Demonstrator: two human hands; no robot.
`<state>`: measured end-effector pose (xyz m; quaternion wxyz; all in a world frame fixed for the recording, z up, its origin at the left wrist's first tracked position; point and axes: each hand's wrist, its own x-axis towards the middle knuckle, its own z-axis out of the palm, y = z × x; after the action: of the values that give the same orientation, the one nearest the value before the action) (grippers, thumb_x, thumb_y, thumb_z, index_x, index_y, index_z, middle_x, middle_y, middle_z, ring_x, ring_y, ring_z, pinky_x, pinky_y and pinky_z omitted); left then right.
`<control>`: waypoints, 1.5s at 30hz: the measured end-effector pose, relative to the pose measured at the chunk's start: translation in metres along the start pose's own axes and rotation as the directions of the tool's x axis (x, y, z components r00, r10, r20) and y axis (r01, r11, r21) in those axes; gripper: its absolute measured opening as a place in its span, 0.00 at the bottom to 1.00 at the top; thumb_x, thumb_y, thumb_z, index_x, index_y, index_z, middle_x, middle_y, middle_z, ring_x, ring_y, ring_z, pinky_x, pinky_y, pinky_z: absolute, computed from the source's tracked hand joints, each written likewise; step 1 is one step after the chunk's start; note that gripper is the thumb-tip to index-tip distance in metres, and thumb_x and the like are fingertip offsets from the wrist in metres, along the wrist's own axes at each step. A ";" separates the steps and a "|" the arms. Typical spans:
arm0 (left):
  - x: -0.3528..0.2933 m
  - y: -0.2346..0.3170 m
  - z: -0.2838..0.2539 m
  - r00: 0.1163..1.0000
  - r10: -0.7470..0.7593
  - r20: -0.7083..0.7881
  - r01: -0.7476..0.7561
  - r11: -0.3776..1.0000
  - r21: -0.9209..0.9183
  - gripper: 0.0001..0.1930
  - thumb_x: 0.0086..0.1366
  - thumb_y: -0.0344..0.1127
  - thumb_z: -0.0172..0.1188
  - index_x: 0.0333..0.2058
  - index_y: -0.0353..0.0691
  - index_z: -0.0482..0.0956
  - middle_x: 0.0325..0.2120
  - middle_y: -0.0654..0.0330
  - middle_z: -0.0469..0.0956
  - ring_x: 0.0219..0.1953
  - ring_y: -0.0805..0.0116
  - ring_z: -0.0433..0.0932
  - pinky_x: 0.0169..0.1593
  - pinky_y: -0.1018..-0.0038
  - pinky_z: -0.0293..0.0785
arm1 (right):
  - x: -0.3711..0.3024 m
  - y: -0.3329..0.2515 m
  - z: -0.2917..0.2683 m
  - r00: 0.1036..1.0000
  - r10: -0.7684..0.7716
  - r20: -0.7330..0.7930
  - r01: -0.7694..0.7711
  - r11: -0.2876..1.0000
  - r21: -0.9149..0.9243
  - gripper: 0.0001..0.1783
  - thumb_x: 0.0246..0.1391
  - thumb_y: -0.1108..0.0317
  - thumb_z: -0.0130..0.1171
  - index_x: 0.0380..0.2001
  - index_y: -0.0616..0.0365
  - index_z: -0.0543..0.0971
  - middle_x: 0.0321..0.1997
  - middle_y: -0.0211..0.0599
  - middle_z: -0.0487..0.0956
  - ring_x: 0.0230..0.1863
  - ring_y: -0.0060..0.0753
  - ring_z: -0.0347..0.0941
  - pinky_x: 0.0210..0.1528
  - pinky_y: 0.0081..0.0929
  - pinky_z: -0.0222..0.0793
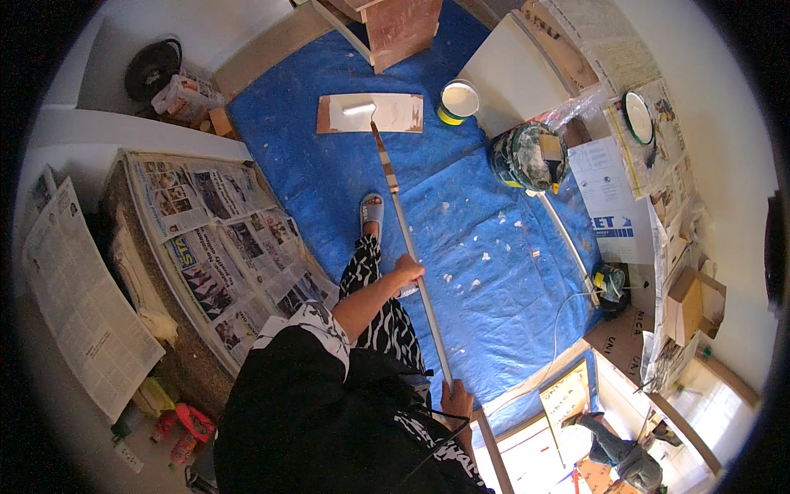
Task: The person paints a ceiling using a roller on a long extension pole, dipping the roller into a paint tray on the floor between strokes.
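Note:
Both my hands are closed around the long pole of a paint roller (408, 239). My left hand (407, 270) grips it partway along the shaft. Lower down, my right hand (457, 401) is wrapped around the near end. At the far end, the white roller sleeve (359, 109) rests on a flat board (403, 112) lying on the blue sheet. White paint covers much of the board, with brown showing at its ends. Right of the board stands an open bucket of white paint (459, 100) with a yellow lower band.
A paint-splashed blue sheet (485, 214) covers the floor. To the right are a dark, paint-stained bucket (527, 155) and a paint-smeared lid (637, 117). Newspapers (222, 239) cover a surface at left. A wooden cabinet (401, 33) stands ahead; a cable (559, 317) crosses the sheet.

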<state>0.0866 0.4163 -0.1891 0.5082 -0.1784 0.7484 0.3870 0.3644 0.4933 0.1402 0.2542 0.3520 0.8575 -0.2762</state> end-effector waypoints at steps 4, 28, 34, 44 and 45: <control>-0.026 -0.055 0.029 0.945 0.039 0.326 0.116 0.889 -0.444 0.24 0.53 0.23 0.66 0.50 0.37 0.71 0.34 0.53 0.77 0.31 0.61 0.81 0.27 0.68 0.81 | -0.048 0.035 0.012 0.998 0.052 -0.035 -0.049 0.996 0.078 0.15 0.58 0.58 0.57 0.27 0.60 0.73 0.18 0.56 0.75 0.22 0.63 0.74 0.23 0.50 0.66; -0.037 0.016 -0.019 0.970 -0.007 0.242 0.046 0.986 -0.158 0.07 0.55 0.27 0.66 0.27 0.26 0.79 0.25 0.51 0.80 0.25 0.62 0.82 0.27 0.68 0.83 | -0.015 0.017 0.018 0.998 -0.020 -0.052 0.026 0.991 0.132 0.16 0.60 0.57 0.55 0.29 0.59 0.71 0.17 0.56 0.75 0.23 0.65 0.74 0.22 0.51 0.66; -0.090 -0.007 -0.008 0.939 0.004 0.345 0.050 0.988 -0.148 0.09 0.55 0.28 0.67 0.31 0.28 0.79 0.28 0.53 0.81 0.29 0.62 0.83 0.32 0.67 0.85 | -0.072 0.029 0.012 0.997 0.073 -0.007 -0.071 0.980 0.184 0.14 0.59 0.63 0.56 0.24 0.60 0.70 0.16 0.55 0.73 0.20 0.63 0.72 0.20 0.48 0.62; -0.118 -0.017 -0.011 0.942 -0.016 0.335 0.058 0.992 -0.116 0.10 0.54 0.27 0.67 0.31 0.26 0.79 0.26 0.49 0.81 0.28 0.60 0.83 0.31 0.67 0.84 | -0.099 0.050 0.033 0.997 0.007 -0.073 0.017 0.944 0.330 0.10 0.54 0.67 0.57 0.26 0.60 0.70 0.20 0.58 0.75 0.24 0.63 0.74 0.22 0.50 0.64; -0.117 -0.014 -0.013 0.948 -0.008 0.318 0.050 0.991 -0.122 0.09 0.53 0.27 0.67 0.30 0.26 0.79 0.26 0.49 0.81 0.28 0.61 0.83 0.31 0.68 0.84 | -0.099 0.050 0.037 0.995 -0.006 -0.098 0.040 0.935 0.352 0.10 0.55 0.66 0.57 0.26 0.60 0.70 0.20 0.58 0.75 0.25 0.63 0.74 0.23 0.50 0.65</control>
<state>0.1370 0.3822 -0.0868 0.6148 -0.1574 0.6278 0.4506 0.4718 0.4536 0.1614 0.1426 0.3946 0.8091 -0.4115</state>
